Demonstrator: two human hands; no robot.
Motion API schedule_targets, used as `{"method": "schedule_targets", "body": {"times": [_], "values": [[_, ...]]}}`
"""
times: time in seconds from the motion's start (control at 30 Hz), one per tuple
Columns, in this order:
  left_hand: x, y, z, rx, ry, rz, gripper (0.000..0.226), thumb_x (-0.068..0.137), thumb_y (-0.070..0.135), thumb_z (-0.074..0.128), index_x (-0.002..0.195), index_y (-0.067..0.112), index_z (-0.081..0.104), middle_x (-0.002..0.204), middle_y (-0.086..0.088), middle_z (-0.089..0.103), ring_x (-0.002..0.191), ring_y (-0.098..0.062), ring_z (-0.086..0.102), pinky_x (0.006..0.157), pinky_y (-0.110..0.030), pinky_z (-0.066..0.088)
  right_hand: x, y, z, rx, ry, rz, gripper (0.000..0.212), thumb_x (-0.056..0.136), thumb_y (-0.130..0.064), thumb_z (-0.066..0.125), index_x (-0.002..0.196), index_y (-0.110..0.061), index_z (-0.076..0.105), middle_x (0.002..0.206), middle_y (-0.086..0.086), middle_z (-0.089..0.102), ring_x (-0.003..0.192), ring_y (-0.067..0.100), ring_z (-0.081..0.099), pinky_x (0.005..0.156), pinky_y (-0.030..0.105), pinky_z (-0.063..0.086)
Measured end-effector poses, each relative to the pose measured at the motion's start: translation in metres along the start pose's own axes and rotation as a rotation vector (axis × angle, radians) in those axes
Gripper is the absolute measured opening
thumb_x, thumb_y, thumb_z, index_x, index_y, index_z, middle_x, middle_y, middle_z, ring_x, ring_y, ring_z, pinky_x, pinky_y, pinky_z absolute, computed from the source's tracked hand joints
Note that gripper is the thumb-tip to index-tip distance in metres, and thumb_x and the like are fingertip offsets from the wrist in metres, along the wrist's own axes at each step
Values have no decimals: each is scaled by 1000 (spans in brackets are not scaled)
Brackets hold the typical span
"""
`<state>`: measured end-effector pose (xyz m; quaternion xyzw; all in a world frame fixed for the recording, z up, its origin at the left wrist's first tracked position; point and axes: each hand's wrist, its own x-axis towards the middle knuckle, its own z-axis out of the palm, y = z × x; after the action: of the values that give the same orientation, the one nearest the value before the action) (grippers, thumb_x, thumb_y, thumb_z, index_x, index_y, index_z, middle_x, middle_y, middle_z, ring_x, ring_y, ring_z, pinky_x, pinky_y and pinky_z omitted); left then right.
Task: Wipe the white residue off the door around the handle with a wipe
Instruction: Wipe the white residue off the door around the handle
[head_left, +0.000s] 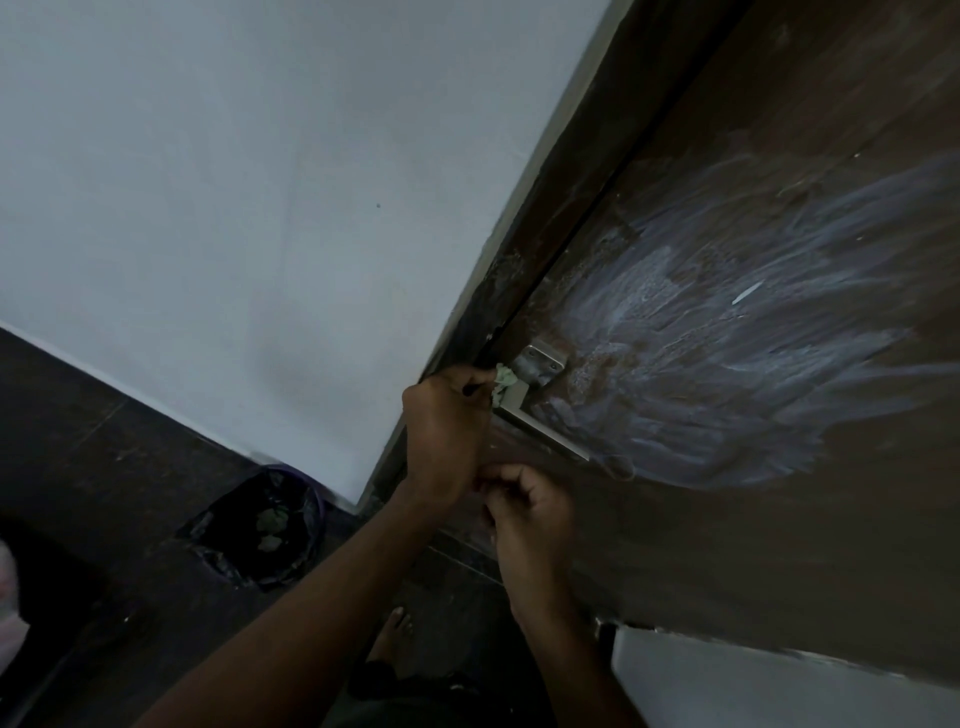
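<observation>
Head view: the left hand (448, 436) is gripping a crumpled green wipe (503, 383), fingers curled round it, pressing it against the dark door (727, 545) just left of the metal handle (540, 364). The right hand (530, 512) is hanging below the handle with fingers curled; whether it is holding anything cannot be told. White residue (727, 332) is streaking the door right of the handle. A black-lined bin (262, 525) is standing at lower left by the white wall (234, 182).
</observation>
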<state>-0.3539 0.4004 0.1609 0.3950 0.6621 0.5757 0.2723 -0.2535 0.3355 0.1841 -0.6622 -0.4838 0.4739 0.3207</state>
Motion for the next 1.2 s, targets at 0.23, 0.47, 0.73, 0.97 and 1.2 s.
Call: {"method": "schedule_targets", "body": {"times": [0.23,0.47,0.73,0.97,1.2], "values": [[-3,5,0,32,14,76,20,85,-1,73,103,8,77,96,6,75,88,13,63,79,3,44,-1,3,-1,-48,39,-31,36,88,0,61,83,-33,74,83,-14,76,76,4,71,61,18,54],[-1,8,-4,32,9,80,16,83,0,76,98,7,79,92,-2,78,79,0,69,79,-5,51,-1,7,-1,-53,85,-49,34,89,-2,64,83,-35,73,84,-17,75,75,5,70,60,17,52],[2,26,-3,-17,31,170,19,83,-1,76,100,8,79,97,-2,78,86,-7,73,83,-15,56,-3,9,-2,-60,135,-126,32,89,-5,66,87,-36,70,89,-23,73,85,-2,69,74,22,54],[-1,26,2,40,30,265,19,79,-3,79,96,6,79,91,-4,78,80,-9,71,79,-6,51,0,2,-5,-160,236,-346,45,90,-5,66,97,-49,61,98,-21,70,96,-4,66,80,12,51],[-2,38,1,-19,5,145,16,83,9,79,98,14,80,88,5,78,77,1,70,72,-7,53,36,-27,-21,-454,457,-923,29,94,-1,65,122,-4,69,116,8,67,108,10,63,92,15,52]]}}
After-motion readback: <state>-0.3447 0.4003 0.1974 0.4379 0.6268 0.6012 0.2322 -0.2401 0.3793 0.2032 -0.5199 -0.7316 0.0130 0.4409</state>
